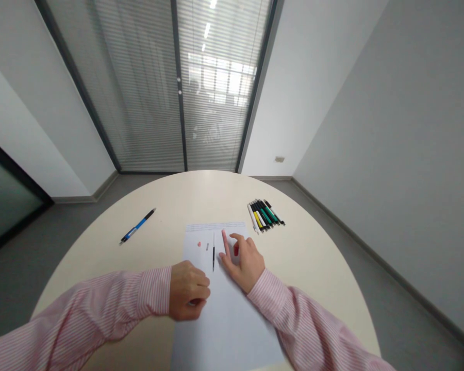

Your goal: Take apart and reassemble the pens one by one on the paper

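White paper [232, 309] lies flat on the round table [317, 257], and both hands work over it. The left hand [187, 296] is curled nearly into a fist at the sheet's left edge; whether its fingers grip anything small I cannot tell. The right hand [244, 260] rests on the sheet with its forefinger stretched out, the other fingers loosely bent, holding nothing that shows, though something red peeks beside it.

Between the hands lies a thin black refill [213, 257], straight and slender, with a small grey part [208, 246] and a red bit [199, 243] just beside it. Such small pieces roll easily, so I judge it wise to keep them on the paper and pinch the refill near its middle.

A blue pen [137, 225] lies well apart to the left; a row of pens [265, 214] sits to the right.
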Tool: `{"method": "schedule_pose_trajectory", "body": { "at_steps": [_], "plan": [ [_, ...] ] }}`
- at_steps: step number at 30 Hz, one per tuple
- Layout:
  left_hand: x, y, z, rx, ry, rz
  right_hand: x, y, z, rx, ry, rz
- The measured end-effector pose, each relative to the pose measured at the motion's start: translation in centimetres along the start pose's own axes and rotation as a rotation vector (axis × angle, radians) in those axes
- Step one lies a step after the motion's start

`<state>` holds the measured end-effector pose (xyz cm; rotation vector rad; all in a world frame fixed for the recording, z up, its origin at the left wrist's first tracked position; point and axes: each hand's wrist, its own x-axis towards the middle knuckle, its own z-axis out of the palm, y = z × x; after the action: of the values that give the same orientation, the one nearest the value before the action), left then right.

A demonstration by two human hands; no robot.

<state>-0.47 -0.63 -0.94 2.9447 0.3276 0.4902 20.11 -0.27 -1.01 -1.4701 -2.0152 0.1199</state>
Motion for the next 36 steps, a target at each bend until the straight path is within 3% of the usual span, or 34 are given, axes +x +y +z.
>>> {"method": "schedule_pose_trajectory", "body": {
  "at_steps": [7, 11, 16, 21, 27, 31, 34, 36],
  "plan": [
    [0.0, -0.1, 0.0, 0.011, -0.002, 0.025, 0.0, 0.4, 0.8, -0.053, -0.116, -0.018],
    [0.2, -0.1, -0.7, 0.101, 0.094, 0.064, 0.1, 0.7, 0.8, 0.083, -0.114, 0.011],
    [0.6, -1.0, -0.9, 0.384, 0.318, 0.016, 0.0, 1.0, 0.8, 0.356, -0.026, 0.047],
    [0.7, -1.2, -0.1, 0.522, 0.276, 0.077, -0.2, 1.1, 0.5, 0.449, 0.077, 0.066],
    [0.4, -0.6, 1.0, 0.446, 0.274, 0.029, -0.5, 1.2, 0.7, 0.482, 0.147, 0.081],
    [0.3, -0.6, 0.3, 0.093, 0.505, -0.115, -0.5, 1.4, 0.9, 0.479, 0.175, 0.064],
    [0.4, -1.2, -1.1, -0.242, 0.899, -0.457, -0.6, 1.7, 1.1, 0.474, 0.175, 0.034],
    [0.5, -1.9, -1.7, -0.505, 1.125, -0.614, -0.7, 2.0, 1.2, 0.470, 0.157, 0.030]
  ]
}}
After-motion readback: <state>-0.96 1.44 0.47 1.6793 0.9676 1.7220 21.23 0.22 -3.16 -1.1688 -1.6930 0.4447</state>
